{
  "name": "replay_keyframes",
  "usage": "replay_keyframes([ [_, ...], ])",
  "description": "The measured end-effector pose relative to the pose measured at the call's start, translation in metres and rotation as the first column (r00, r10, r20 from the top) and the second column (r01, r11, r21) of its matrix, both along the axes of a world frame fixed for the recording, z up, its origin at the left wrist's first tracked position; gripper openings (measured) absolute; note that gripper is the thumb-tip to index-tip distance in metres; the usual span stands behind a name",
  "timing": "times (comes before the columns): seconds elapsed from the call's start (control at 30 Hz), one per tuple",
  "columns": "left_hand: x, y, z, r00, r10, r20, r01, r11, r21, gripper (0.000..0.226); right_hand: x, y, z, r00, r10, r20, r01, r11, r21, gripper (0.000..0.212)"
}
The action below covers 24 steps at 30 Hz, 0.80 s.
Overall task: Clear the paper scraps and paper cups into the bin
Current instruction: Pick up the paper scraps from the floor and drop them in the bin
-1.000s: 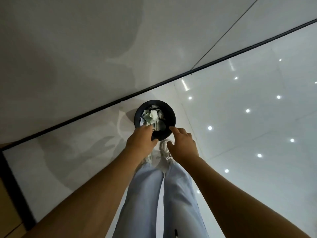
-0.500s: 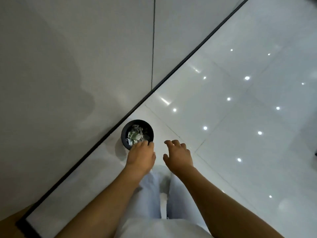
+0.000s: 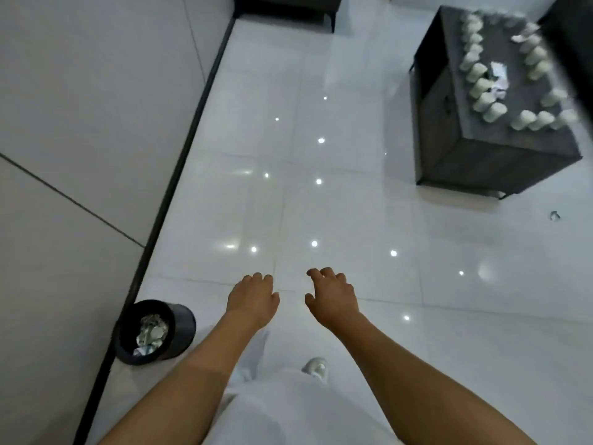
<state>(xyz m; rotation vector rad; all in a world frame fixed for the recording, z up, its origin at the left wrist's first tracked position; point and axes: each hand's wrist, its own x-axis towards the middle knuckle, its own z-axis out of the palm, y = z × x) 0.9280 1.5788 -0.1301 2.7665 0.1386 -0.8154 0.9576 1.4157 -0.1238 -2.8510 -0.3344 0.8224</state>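
Bin (image 3: 154, 332) now at lower left against wall base, crumpled paper scraps (image 3: 150, 330) inside; half second ago it sat just ahead of hands. Left hand (image 3: 253, 300) and right hand (image 3: 332, 297) held out over floor, fingers loosely curled, holding nothing. Dark table (image 3: 481, 149) newly in view upper right, paper cups (image 3: 487, 101) ringing its top.

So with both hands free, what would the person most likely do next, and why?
Probably walk toward the dark table and pick up more paper cups. The left hand and right hand hold nothing, the bin already contains scraps, and many cups and scraps remain there.
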Motion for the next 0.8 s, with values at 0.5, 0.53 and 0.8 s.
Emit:
replay_keyframes([
  [0.5,0.112,-0.367,0.033,0.780,-0.622,0.070,0.624,0.781,-0.015,0.038,-0.001,-0.361,0.032,0.734,-0.679,0.011,0.679,0.734,0.004,0.051],
  [0.53,0.122,-0.389,0.033,0.755,-0.651,0.069,0.654,0.757,-0.014,0.038,0.002,-0.380,0.031,0.707,-0.708,0.008,0.708,0.707,0.008,0.052],
  [0.8,0.232,-0.547,0.028,0.640,-0.767,0.057,0.769,0.639,-0.028,0.041,0.093,-0.522,0.029,0.579,-0.815,0.015,0.815,0.579,0.027,0.050],
])
